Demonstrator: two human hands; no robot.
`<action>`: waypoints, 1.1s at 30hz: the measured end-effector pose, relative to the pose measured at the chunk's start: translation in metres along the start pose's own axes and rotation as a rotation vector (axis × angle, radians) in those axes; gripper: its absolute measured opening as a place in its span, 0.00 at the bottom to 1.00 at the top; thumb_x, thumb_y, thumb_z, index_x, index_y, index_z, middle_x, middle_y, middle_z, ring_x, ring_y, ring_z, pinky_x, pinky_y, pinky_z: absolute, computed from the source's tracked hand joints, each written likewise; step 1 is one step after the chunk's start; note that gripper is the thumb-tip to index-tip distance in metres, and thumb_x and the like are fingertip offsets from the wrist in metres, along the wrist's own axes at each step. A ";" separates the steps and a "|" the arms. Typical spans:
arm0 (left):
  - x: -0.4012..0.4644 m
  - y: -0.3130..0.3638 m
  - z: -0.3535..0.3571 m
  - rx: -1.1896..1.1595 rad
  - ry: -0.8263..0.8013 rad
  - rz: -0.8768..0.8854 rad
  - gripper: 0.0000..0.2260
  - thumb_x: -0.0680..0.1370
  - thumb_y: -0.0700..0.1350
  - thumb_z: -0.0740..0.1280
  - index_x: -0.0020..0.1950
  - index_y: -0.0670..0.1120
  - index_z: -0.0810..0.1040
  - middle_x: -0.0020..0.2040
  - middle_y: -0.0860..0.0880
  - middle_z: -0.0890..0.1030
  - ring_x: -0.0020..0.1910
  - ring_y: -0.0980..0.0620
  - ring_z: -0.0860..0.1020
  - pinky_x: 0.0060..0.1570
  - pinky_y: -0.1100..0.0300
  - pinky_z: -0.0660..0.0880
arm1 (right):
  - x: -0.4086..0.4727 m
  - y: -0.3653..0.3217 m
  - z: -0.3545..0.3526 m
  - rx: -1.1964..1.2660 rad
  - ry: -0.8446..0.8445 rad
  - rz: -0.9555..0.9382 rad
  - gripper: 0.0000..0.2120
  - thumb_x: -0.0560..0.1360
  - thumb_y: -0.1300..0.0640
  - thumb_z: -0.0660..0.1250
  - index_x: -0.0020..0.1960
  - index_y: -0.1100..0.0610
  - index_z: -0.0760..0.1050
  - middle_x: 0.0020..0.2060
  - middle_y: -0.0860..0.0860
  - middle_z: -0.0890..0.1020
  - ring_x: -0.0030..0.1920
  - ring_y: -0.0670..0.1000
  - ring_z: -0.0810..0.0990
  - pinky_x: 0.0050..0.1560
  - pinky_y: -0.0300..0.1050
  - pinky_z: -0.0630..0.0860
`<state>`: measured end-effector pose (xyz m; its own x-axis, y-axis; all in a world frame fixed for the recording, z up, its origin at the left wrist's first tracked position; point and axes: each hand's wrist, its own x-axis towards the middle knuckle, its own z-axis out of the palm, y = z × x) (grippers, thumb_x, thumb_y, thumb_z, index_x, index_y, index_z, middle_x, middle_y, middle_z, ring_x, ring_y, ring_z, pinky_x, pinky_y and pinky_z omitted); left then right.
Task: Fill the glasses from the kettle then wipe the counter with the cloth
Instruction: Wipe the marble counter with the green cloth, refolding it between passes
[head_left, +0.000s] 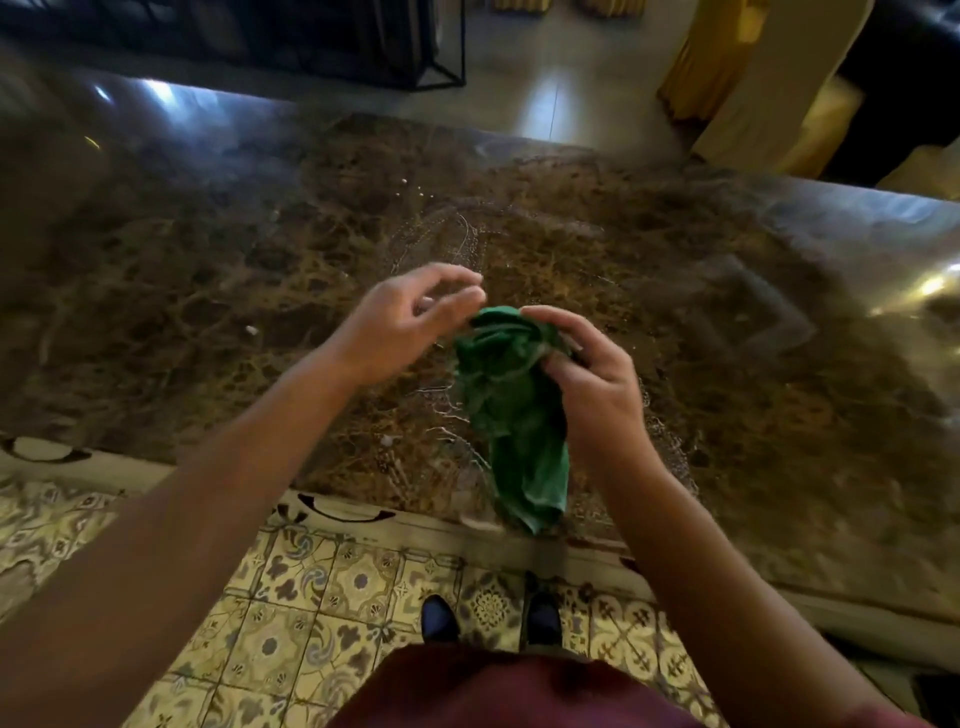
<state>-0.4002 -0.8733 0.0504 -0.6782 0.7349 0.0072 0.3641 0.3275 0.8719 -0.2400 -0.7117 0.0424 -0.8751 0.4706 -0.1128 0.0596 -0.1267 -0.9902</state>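
Note:
A crumpled green cloth (511, 410) hangs above the brown marble counter (218, 291), its lower end dangling near the counter's front edge. My right hand (597, 384) grips the cloth's upper part, fingers curled over it. To the cloth's left, my left hand (410, 322) hovers with relaxed, slightly bent fingers; its fingertips are at the cloth's top edge, and I cannot tell if they touch it. Streaks and drops of water (452, 234) glisten on the counter beyond and below the hands. No kettle or glasses are in view.
The counter runs across the whole view, with its far edge at the top. Patterned floor tiles (311, 587) and my shoes (439, 618) show below its front edge. Beyond the counter stand a black metal frame (436, 62) and yellow draped fabric (727, 67).

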 end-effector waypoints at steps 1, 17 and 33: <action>-0.003 0.012 0.008 -0.078 -0.063 -0.014 0.23 0.78 0.63 0.67 0.69 0.53 0.76 0.64 0.53 0.81 0.61 0.54 0.81 0.54 0.56 0.81 | -0.002 -0.011 -0.009 0.118 -0.017 0.001 0.20 0.81 0.71 0.60 0.58 0.52 0.84 0.56 0.54 0.86 0.58 0.57 0.85 0.58 0.59 0.84; 0.016 0.159 0.109 -0.159 0.229 0.180 0.11 0.84 0.47 0.65 0.43 0.45 0.71 0.38 0.52 0.73 0.38 0.56 0.74 0.39 0.64 0.73 | -0.030 -0.043 -0.127 0.121 0.001 -0.202 0.14 0.81 0.67 0.65 0.65 0.58 0.76 0.56 0.55 0.85 0.56 0.53 0.86 0.53 0.50 0.83; 0.031 0.196 0.141 -0.515 0.266 -0.066 0.17 0.86 0.54 0.59 0.49 0.43 0.77 0.43 0.41 0.80 0.43 0.44 0.81 0.50 0.49 0.82 | -0.010 -0.022 -0.209 0.034 -0.214 -0.051 0.09 0.79 0.56 0.67 0.54 0.52 0.86 0.47 0.49 0.88 0.48 0.47 0.86 0.46 0.39 0.81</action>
<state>-0.2597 -0.7023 0.1525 -0.8504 0.5261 0.0093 0.0036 -0.0119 0.9999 -0.1318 -0.5313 0.0481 -0.9588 0.2815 -0.0386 -0.0009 -0.1388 -0.9903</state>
